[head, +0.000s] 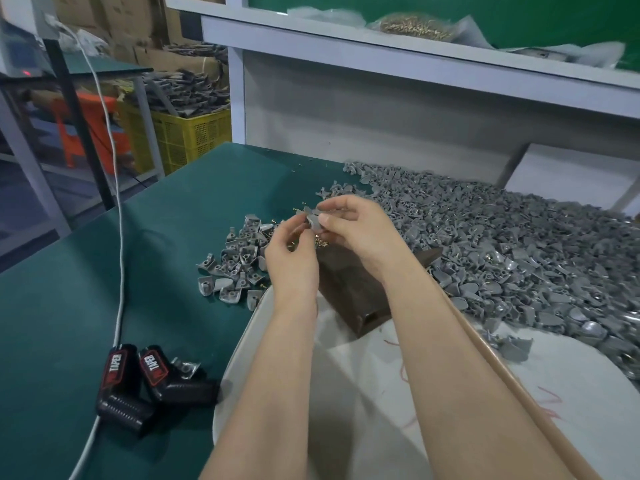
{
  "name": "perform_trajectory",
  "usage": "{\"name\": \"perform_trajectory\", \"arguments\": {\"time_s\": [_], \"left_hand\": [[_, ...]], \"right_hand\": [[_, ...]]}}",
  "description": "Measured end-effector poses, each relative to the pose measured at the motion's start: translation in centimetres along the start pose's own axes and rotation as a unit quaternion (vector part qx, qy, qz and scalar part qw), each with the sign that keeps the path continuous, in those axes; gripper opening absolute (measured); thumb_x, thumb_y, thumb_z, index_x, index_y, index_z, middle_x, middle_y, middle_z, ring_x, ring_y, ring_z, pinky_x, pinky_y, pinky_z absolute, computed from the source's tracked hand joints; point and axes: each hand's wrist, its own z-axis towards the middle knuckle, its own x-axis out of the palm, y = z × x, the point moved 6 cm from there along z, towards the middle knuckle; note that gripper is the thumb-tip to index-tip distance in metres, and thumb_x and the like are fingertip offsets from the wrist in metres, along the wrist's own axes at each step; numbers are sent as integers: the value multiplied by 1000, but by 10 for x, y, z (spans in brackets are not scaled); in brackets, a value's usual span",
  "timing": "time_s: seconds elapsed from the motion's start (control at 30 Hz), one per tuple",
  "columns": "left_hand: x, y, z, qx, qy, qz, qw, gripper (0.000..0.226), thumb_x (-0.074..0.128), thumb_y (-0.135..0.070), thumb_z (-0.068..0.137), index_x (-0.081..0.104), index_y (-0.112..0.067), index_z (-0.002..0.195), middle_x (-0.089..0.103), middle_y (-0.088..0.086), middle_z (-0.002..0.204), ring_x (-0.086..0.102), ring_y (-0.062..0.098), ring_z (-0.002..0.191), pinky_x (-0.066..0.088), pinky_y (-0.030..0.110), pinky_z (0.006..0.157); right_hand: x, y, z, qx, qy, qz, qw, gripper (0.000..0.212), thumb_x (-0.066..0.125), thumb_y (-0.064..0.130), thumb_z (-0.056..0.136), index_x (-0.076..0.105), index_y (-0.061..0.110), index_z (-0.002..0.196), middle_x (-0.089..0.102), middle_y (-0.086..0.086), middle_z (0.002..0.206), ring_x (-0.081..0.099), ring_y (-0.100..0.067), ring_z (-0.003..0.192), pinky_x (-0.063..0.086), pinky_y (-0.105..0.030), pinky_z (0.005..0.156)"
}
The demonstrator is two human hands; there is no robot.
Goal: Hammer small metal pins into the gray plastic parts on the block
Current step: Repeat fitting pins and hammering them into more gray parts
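Bare forearms low down, over white cloth (346,393). Up ahead, right hand (356,233) grip pinching one gray plastic part (313,218) above the dark block (349,289). Left hand (289,258) grip curled right beside that part; cannot tell if holding anything. Gold pins (320,241) just under the hands. Big gray pile (519,244) on the green worktop (104,271).
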Motion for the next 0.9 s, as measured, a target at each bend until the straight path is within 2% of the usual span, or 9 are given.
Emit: {"name": "perform_trajectory", "arguments": {"time_s": [0.17,0.27,0.4,0.43,0.5,0.57,0.63,0.77,0.9], "left_hand": [[6,-3,-2,41,39,25,998,20,58,-8,91,61,-23,102,63,-8,105,58,8,107,45,27,98],[12,-5,-4,65,73,30,995,18,60,-8,90,63,-24,95,67,1,106,61,12,104,47,29,97],[9,-5,-3,86,50,25,995,10,61,-14,91,64,-22,95,69,1,101,64,12,99,50,25,91],[5,-4,-1,87,19,16,996,8,59,-16,92,64,-22,95,69,0,100,64,13,98,50,27,91],[-9,-3,4,77,-66,-35,994,11,54,-19,95,62,-25,89,67,-3,93,64,12,90,51,26,85],[-24,-3,9,70,-145,-101,982,17,50,-19,97,60,-25,85,63,-7,81,59,9,76,49,24,74],[-35,-3,14,68,-192,-140,969,16,49,-21,98,60,-21,86,61,-7,78,56,9,73,48,26,72],[-43,-1,15,63,-233,-175,954,18,51,-22,97,61,-7,99,60,-7,77,55,6,68,46,17,64],[-41,-1,15,61,-227,-175,956,16,54,-22,95,62,-8,95,62,-4,77,58,2,67,46,11,60]], "right_hand": [[-8,-5,-5,54,-15,131,990,9,53,-5,91,60,1,95,63,-8,80,62,-11,67,55,-17,64],[-13,-10,-4,79,-31,219,972,10,51,-6,91,58,1,93,63,-9,77,61,-10,62,53,-16,60],[-11,-17,-1,86,-47,240,966,8,56,-1,90,59,5,86,64,-6,72,61,-6,53,51,-16,54],[-10,-17,1,77,-54,196,976,6,59,4,90,59,7,86,64,-4,73,60,-6,53,51,-17,55],[-8,-12,5,19,-73,-31,997,3,63,14,89,63,13,85,66,-2,81,63,-9,62,53,-24,66],[8,-3,8,-68,-47,-305,949,6,65,20,87,68,17,90,70,1,94,63,-13,83,49,-28,80],[36,-8,11,-99,34,-473,875,11,63,22,87,70,21,95,69,1,103,61,-19,97,46,-34,90],[69,-28,21,-67,114,-636,761,23,60,16,85,66,22,107,64,-5,112,55,-28,109,30,-47,99],[80,-33,27,-53,118,-662,739,16,52,10,86,61,16,97,62,-9,116,54,-29,112,26,-49,101]]}}
